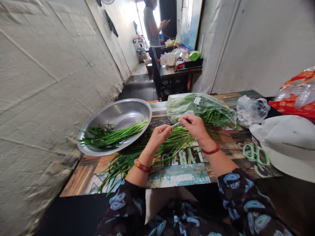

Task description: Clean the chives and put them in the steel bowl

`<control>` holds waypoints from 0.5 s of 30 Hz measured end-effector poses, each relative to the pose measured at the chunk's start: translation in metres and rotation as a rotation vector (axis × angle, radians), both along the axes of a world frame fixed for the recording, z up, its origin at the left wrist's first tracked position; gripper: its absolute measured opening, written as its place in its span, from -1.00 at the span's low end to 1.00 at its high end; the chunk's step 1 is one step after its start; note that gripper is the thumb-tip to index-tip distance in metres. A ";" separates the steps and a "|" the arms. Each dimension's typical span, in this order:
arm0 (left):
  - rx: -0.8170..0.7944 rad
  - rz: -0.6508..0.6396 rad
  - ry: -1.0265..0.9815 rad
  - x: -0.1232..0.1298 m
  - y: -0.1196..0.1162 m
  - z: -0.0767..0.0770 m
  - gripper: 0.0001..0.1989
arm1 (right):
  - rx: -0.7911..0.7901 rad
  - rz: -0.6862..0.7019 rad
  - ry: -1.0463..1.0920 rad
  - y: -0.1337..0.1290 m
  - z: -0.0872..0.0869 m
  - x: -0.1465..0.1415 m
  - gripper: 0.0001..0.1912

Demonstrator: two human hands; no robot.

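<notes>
A thin, pale-ended chive stem (175, 125) spans the short gap between my two hands. My left hand (160, 135) pinches one end of it, and the fingers of my right hand (193, 125) are closed on the other. Beneath both wrists a loose spread of green chives (172, 144) lies across the patterned table. To the left stands a wide metal basin (115, 113), with a bunch of chives (115, 134) lying inside it. Just beyond my right hand is a clear plastic bag (187, 103) with more chives in it, some poking out at its right end.
Green-handled scissors (256, 154) lie at the right, beside a white cap (290, 144). A crumpled plastic bag (252, 109) and a red-and-clear package (297, 95) are behind them. Farther back, a person (154, 39) stands near a cluttered table (169, 72). A wall (49, 82) runs along the left.
</notes>
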State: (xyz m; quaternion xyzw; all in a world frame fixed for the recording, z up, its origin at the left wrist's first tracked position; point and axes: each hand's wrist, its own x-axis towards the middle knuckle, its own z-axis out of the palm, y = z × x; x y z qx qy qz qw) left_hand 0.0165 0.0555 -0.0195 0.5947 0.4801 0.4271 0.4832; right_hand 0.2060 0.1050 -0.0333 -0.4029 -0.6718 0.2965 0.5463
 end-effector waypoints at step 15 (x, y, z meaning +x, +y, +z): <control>0.339 0.043 0.305 -0.004 0.006 -0.026 -0.78 | -0.337 0.218 0.095 -0.010 -0.026 -0.021 -0.70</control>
